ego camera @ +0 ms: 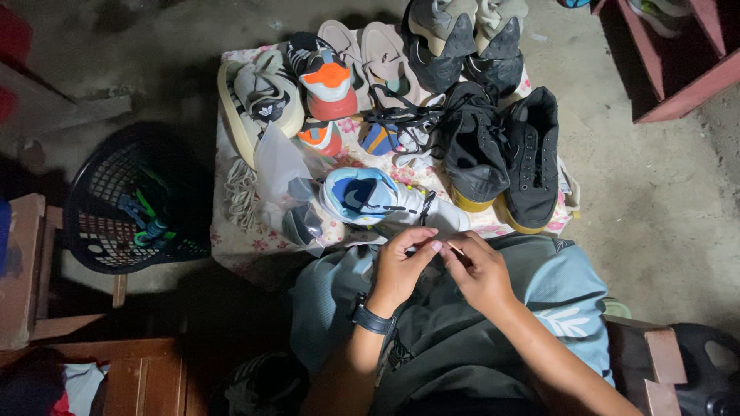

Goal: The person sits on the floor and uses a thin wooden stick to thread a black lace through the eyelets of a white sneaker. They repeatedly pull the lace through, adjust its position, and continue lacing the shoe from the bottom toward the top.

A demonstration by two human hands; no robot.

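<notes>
Both hands meet low in the middle of the frame, right over the person's lap. The left hand [401, 266], with a dark watch [372, 318] on its wrist, has its fingers curled in and pinched together at the tips. The right hand [479, 271] is curled the same way, thumb and forefinger nipping a thin pale stick-like bit [455, 248], maybe a lace end, too small to say for sure. The fingertips of the two hands nearly touch.

Just above them, at the near edge of the floral cloth [245, 240], lies a white and light-blue sneaker [378, 199] on its side, a dark lace trailing toward the hands.

Packaging-wise, there's one clear plastic bag [287, 181] left of that sneaker, crumpled, with something dark inside near its bottom. I can't make out any label on it.

The rest of the cloth is packed with shoes: a cream sneaker with dark stripes [258, 104] at upper left, orange-and-white trainers [327, 81] beside it, beige slip-ons [389, 65], grey and black high-tops [462, 38] at the top, and a black canvas pair with yellow soles [505, 158] on the right. A black plastic basket [127, 204] sits at the left of the frame, with green and blue bits inside. A red wooden rack [674, 65] fills the upper right corner.
</notes>
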